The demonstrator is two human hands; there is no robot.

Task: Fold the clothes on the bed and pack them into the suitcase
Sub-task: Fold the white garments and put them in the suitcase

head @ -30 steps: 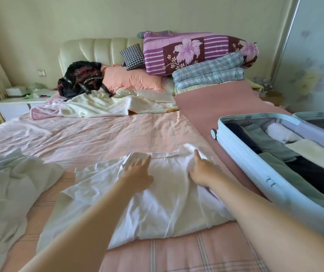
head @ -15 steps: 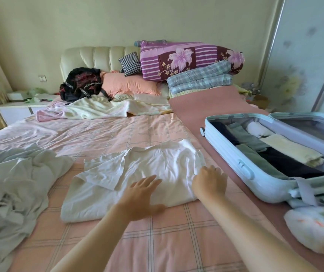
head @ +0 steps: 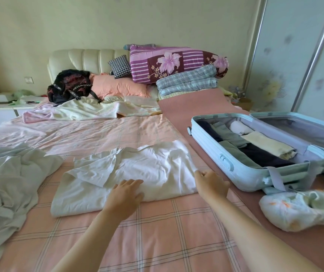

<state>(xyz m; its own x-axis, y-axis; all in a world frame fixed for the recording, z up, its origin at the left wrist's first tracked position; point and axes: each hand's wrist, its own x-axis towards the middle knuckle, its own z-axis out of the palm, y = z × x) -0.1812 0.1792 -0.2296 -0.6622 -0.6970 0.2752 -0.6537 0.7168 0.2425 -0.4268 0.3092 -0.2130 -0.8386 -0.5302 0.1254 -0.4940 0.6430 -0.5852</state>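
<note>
White shirt (head: 137, 169) is lying partly folded mid-bed on the pink plaid bedsheet (head: 157, 232), w/ the left hand (head: 124, 197) flat on its near edge, fingers straight and a bit spread. Right hand (head: 213, 184) is at the shirt's right edge, fingers curled in and thumb touching fabric, but tbh can't tell if it's actually pinching anything. Light blue suitcase (head: 212, 152) sits open just to the right w/ folded clothes (head: 261, 154) inside, and a rumpled pale clothes pile (head: 10, 183) is on the bed's left side.
</note>
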